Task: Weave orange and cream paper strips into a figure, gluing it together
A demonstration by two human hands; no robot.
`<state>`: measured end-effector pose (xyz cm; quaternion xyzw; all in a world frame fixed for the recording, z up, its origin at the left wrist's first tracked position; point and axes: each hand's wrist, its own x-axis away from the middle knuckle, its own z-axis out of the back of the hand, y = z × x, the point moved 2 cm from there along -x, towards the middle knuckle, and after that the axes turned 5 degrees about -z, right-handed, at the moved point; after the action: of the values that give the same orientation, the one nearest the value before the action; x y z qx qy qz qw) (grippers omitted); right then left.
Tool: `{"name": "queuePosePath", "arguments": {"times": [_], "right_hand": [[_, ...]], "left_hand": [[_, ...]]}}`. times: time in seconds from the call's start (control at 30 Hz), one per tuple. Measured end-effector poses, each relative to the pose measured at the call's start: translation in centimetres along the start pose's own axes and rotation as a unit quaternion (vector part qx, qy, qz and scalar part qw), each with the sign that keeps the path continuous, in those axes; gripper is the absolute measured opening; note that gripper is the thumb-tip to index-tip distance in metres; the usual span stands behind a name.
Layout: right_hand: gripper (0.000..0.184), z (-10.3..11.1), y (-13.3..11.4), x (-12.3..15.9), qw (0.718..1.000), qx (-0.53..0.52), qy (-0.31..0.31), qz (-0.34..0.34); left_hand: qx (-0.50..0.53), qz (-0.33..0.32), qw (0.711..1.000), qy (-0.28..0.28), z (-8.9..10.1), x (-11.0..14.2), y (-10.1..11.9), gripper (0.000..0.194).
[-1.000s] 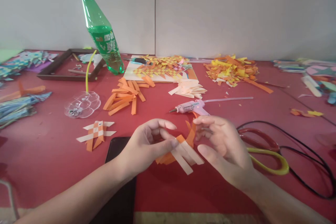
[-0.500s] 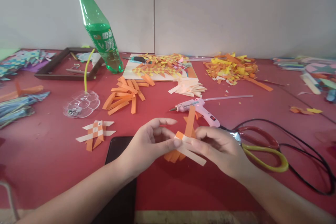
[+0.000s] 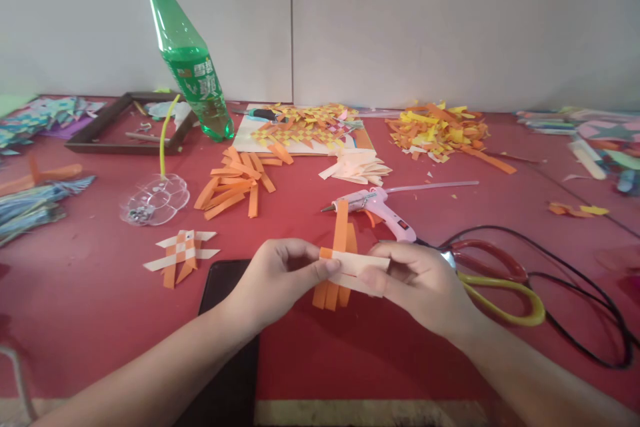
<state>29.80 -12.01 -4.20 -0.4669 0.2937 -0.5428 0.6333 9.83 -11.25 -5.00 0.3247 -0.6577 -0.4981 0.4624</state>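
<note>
Between my two hands is a weave of orange and cream paper strips (image 3: 343, 233), held above the red table. My left hand (image 3: 285, 280) pinches its left edge, thumb in front and fingers behind. On the right side, my right hand (image 3: 413, 283) grips the cream strips between thumb and fingers. One orange strip stands upright from the weave, and several more hang below it. A finished-looking woven paper fish (image 3: 183, 253) in the same colours lies to the left. Just beyond my hands rests a pink glue gun (image 3: 395, 217) with a clear glue stick in its back.
Loose orange strips (image 3: 233, 183) and cream strips (image 3: 357, 167) lie in piles farther back. A green bottle (image 3: 193, 73) stands beside a dark frame (image 3: 75, 147). Scissors with red and yellow handles (image 3: 535, 313) and a black cord lie right. A black phone-like slab (image 3: 225, 380) sits under my left forearm.
My right hand has closed in from the right and taken hold of the cream strips. The weave has turned so those strips run nearly level and an orange strip points up.
</note>
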Motion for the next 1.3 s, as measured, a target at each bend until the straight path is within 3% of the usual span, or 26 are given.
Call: {"name": "queuePosePath", "arguments": {"times": [0.13, 0.4, 0.77, 1.07, 1.3], "right_hand": [[0.034, 0.03, 0.22, 0.1, 0.999, 0.029, 0.017, -0.005], [0.042, 0.24, 0.41, 0.03, 0.999, 0.046, 0.012, -0.024], [0.031, 0.15, -0.06, 0.06, 0.998, -0.043, -0.028, -0.031], [0.033, 0.24, -0.24, -0.08, 0.999, -0.032, -0.013, -0.036], [0.023, 0.18, -0.27, -0.16, 0.998, -0.063, -0.011, -0.029]], "left_hand": [[-0.015, -0.005, 1.0, 0.022, 0.0, 0.15, 0.06, 0.028], [0.054, -0.002, 0.999, 0.003, -0.21, -0.08, 0.39, 0.025], [0.079, 0.012, 0.996, 0.033, 0.0, 0.03, -0.03, 0.022], [0.139, -0.014, 0.99, 0.02, -0.38, -0.16, 0.17, 0.016], [0.149, -0.031, 0.988, 0.033, -0.22, -0.29, -0.18, 0.017]]}}
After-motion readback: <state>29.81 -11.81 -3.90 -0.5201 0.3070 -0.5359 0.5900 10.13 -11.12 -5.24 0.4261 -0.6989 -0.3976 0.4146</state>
